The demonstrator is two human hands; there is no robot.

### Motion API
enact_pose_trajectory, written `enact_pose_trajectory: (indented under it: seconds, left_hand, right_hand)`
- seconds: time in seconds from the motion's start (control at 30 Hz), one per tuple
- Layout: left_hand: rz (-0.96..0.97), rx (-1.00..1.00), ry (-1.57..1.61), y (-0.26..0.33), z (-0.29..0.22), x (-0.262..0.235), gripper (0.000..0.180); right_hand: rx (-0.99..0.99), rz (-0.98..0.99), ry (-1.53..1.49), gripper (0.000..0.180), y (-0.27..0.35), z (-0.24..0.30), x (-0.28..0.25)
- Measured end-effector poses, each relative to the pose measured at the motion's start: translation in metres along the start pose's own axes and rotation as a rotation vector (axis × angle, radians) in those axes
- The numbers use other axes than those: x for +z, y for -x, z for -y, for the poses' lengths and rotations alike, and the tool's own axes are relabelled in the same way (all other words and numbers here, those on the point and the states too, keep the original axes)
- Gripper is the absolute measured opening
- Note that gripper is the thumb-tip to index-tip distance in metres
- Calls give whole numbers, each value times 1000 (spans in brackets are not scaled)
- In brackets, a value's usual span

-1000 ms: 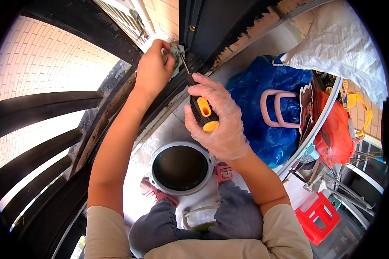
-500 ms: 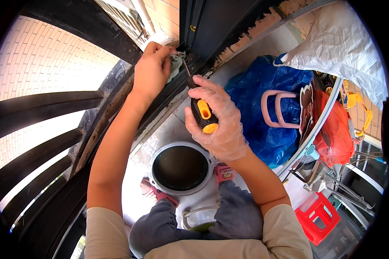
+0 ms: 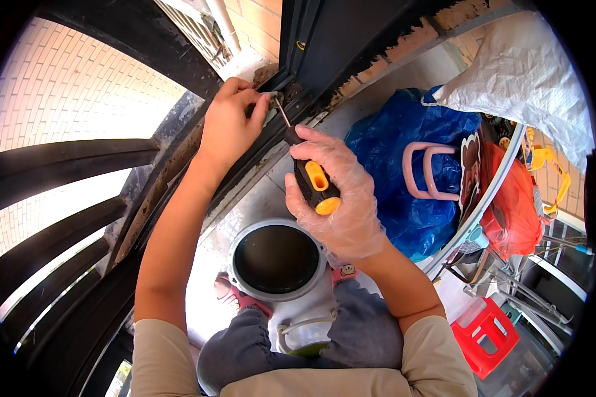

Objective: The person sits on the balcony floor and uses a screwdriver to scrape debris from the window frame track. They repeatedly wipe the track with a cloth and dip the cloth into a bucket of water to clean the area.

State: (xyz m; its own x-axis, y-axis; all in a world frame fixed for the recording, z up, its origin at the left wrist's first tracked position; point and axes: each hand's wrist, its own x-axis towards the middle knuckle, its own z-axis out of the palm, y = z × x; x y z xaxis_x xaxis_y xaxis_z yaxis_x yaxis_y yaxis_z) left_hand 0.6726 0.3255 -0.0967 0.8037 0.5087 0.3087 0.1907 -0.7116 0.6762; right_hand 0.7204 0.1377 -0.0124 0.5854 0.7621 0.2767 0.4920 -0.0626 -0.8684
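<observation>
My right hand, in a clear plastic glove, is wrapped round the black and yellow handle of a screwdriver. Its thin metal shaft points up and left, the tip close to my left fingers. My bare left hand pinches a greyish-green cloth over the dark metal window track. Most of the cloth is hidden behind the fingers. Whether the screwdriver's tip touches the cloth or the track, I cannot tell.
A bucket of dark water stands between my feet. Black railing bars run along the left. At the right are a blue plastic bag, a white woven sack, a red bag and a red stool.
My left hand and the cloth have moved slightly down toward me. The screwdriver, still in my right hand, has shifted a little down, and its shaft leans more to the left.
</observation>
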Motion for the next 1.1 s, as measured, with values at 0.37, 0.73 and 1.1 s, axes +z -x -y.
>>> enact_pose_trajectory:
  seconds: [0.37, 0.73, 1.1]
  left_hand:
    - [33, 20, 158, -2, -3, -19, 16]
    - [393, -100, 814, 29, -60, -87, 21]
    - [535, -324, 742, 32, -76, -98, 52]
  right_hand:
    - [-50, -169, -37, 27, -9, 4, -16]
    - [362, 106, -216, 37, -14, 38, -21]
    - [219, -34, -163, 16, -13, 29, -25]
